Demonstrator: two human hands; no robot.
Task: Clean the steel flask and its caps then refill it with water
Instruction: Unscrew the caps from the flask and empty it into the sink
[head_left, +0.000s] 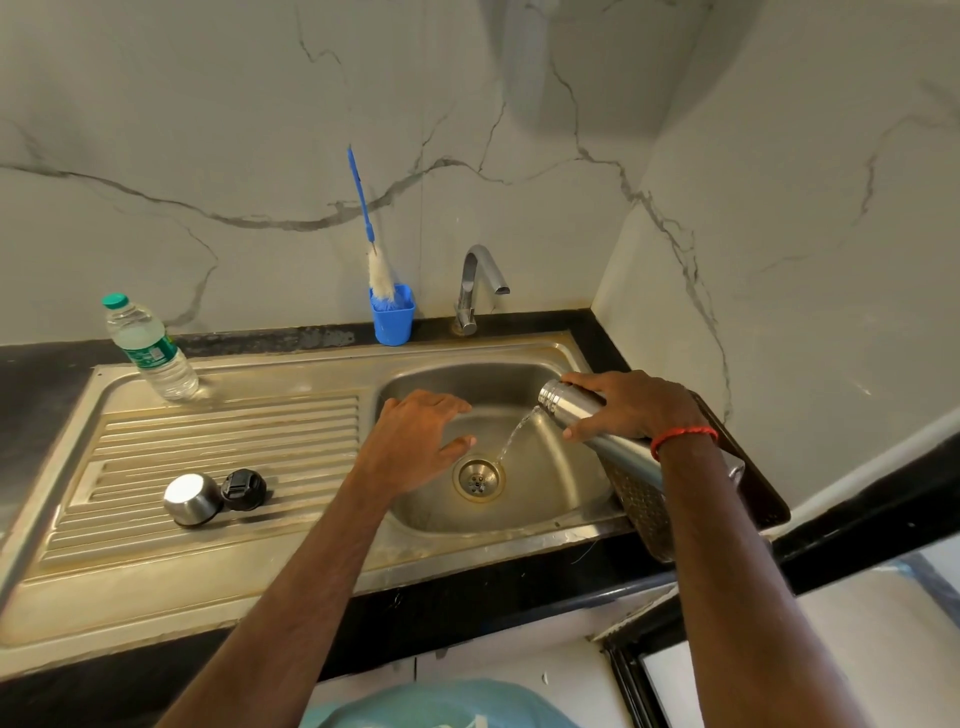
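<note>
one head view carries everything. the right grip (631, 402) is wrapped round the upper body of the steel flask (566, 402), fingers over the top and thumb below. it holds the flask tipped almost flat over the sink (561, 483), so a thin stream of water (514, 434) falls from the open mouth toward the drain (478, 479). the left grip (415, 441) holds nothing, its fingers spread loose above the basin.

the flask is stiff, smooth steel, probably wet and slick, and likely growing lighter as it empties. a full wrap round the body, or lower on what seems a patterned band, looks the safest hold. the steel cap (189, 499) and the black inner cap (243, 488) lie just beside each other on the drainboard (234, 415); they look small, light and apt to roll.

the flask's base is hidden under the right forearm. its inside cannot be seen, so how much water remains is impossible to tell.
</note>
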